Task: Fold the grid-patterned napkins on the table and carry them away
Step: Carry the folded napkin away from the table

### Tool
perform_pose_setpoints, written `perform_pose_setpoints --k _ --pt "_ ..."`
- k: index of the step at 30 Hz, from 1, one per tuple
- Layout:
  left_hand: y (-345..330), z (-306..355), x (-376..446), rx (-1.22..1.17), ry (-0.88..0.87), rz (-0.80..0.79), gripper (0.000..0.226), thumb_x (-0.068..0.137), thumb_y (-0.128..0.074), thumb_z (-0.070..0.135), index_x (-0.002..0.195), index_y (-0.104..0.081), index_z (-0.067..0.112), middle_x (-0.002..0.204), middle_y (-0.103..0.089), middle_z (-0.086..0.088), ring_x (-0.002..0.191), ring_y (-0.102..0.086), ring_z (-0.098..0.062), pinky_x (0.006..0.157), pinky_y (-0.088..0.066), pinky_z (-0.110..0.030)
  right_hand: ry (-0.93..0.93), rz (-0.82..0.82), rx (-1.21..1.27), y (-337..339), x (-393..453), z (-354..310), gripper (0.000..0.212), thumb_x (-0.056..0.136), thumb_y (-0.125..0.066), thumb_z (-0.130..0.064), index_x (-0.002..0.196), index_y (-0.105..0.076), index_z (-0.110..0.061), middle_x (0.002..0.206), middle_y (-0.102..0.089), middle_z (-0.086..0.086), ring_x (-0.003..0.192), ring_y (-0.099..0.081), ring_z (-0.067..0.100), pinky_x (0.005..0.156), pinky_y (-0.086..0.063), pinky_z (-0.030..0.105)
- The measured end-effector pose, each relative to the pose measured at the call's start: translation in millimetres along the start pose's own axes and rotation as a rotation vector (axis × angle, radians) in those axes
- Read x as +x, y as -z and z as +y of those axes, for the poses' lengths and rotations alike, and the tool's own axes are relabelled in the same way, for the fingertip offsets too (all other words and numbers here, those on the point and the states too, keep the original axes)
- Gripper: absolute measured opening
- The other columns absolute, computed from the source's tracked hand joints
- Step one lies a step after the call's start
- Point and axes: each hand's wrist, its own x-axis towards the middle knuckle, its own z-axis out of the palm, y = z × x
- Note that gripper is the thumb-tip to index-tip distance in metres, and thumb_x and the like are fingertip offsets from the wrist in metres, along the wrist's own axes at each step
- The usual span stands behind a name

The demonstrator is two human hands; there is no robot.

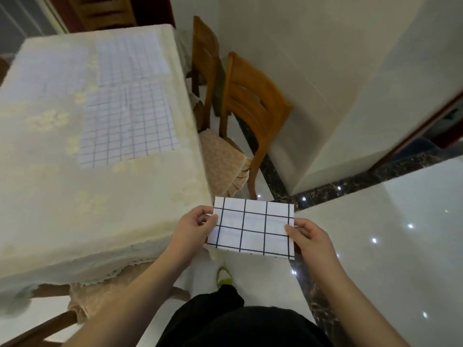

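Gripping folded napkin (251, 227), left hand (194, 227), right hand (312, 237), beside table (50, 221).

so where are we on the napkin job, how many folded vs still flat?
Done: one folded napkin, a small rectangle. In hand: the left hand and right hand hold it by its ends, off the table and above the floor. Left: at least three napkins lie flat and unfolded on the tablecloth, the nearest, one behind it, and a fainter one at the far left.
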Motion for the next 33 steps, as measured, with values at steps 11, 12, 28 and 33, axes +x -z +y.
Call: perform_pose_setpoints --k 11,12,28,33 --pt "46.8 12.8 84.0 -0.049 0.048 0.133 0.007 0.095 -0.061 0.020 0.097 -0.068 0.018 0.087 -0.075 -0.008 0.077 -0.072 -0.023 0.068 -0.061 -0.044 -0.007 -0.184 -0.157 -61.2 114.6 -59.2 0.017 0.094 -0.061 -0.015 0.111 -0.066 -0.014 0.093 -0.075 0.009 0.087 -0.073 0.021 0.079 -0.059 0.036" --pt "49.6 12.9 88.3 -0.065 0.054 0.150 0.007 0.095 -0.061 0.021 0.097 -0.068 0.018 0.087 -0.075 -0.007 0.076 -0.072 -0.022 0.068 -0.061 -0.042 -0.009 -0.203 -0.180 -65.8 123.7 -62.5 0.017 0.094 -0.062 -0.017 0.110 -0.066 -0.016 0.093 -0.075 0.007 0.088 -0.073 0.021 0.083 -0.058 0.039" --pt "48.7 13.9 154.4 -0.203 0.260 0.558 0.009 0.094 -0.063 0.024 0.099 -0.066 0.017 0.086 -0.073 -0.010 0.080 -0.071 -0.025 0.073 -0.061 -0.041 -0.002 -0.597 -0.408 -154.2 300.3 -121.6 0.007 0.093 -0.063 -0.021 0.100 -0.064 -0.025 0.092 -0.073 -0.004 0.081 -0.071 0.011 0.064 -0.054 0.023" --pt "34.7 20.2 166.3 -0.266 0.331 0.753 0.002 0.094 -0.064 0.019 0.092 -0.064 0.020 0.072 -0.065 -0.001 0.060 -0.062 -0.006 0.058 -0.053 -0.023 0.050 -0.797 -0.536 -187.3 348.3 -137.8 0.007 0.093 -0.065 -0.023 0.098 -0.065 -0.026 0.099 -0.071 -0.001 0.090 -0.068 0.012 0.077 -0.056 0.027"
